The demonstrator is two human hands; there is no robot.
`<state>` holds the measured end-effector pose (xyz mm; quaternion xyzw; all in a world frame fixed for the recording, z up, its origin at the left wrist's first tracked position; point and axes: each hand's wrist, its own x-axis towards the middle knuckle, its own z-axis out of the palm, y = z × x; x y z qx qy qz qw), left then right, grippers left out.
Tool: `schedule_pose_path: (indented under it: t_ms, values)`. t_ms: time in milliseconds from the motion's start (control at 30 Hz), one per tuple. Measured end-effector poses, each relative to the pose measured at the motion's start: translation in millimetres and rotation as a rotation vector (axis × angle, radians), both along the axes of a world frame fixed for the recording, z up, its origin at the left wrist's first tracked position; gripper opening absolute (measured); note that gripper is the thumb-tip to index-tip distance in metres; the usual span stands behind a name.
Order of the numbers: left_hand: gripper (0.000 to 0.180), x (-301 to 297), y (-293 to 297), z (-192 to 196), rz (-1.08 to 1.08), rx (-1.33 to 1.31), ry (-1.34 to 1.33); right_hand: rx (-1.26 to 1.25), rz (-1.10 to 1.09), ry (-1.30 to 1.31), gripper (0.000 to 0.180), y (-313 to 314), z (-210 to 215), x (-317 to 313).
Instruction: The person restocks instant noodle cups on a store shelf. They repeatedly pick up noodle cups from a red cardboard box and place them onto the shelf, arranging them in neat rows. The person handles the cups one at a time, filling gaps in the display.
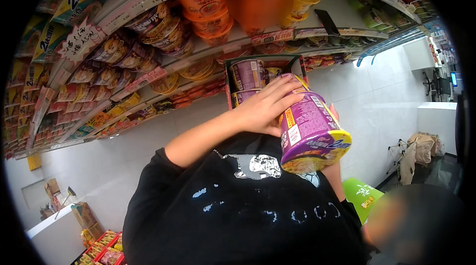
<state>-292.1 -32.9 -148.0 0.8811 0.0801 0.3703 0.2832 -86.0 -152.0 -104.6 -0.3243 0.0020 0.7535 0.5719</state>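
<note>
A purple instant noodle cup (pixel 310 121) with a yellow-edged lid is held tilted in front of my chest, its lid toward me. My left hand (pixel 272 104) lies across its far left side, fingers bent over it. From the right, my right hand (pixel 334 113) grips the same cup; only some fingertips show past its edge, and the rest is hidden behind it. Whether a second cup is stacked with it, I cannot tell. Just beyond my hands is an open carton (pixel 228 84) holding several similar purple cups (pixel 248 74).
Shelves (pixel 277 37) of noodle cups and packets curve along the far and left sides. Orange noodle tubs (pixel 203 4) and a dark phone-like slab (pixel 327 22) are on them. A person (pixel 416 225) stands at the lower right beside a green panel (pixel 359 198). Red trays (pixel 106 250) lie at lower left.
</note>
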Motion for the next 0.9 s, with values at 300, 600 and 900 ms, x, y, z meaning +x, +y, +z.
schedule_pose_path:
  t_ms: [300,600,900]
  values:
    - [0.073,31.3,63.7,-17.9,0.109,0.347,0.161,0.087,0.152,-0.047,0.06,80.1,-47.5,44.1]
    - [0.063,35.4,46.3,-83.7,0.328,0.209,0.427,0.28,0.037,-0.608,0.06,128.4,-128.3,68.5]
    - [0.072,24.3,9.3,-105.7,0.408,0.038,0.455,0.145,0.194,-0.951,0.083,122.2,-116.0,53.1]
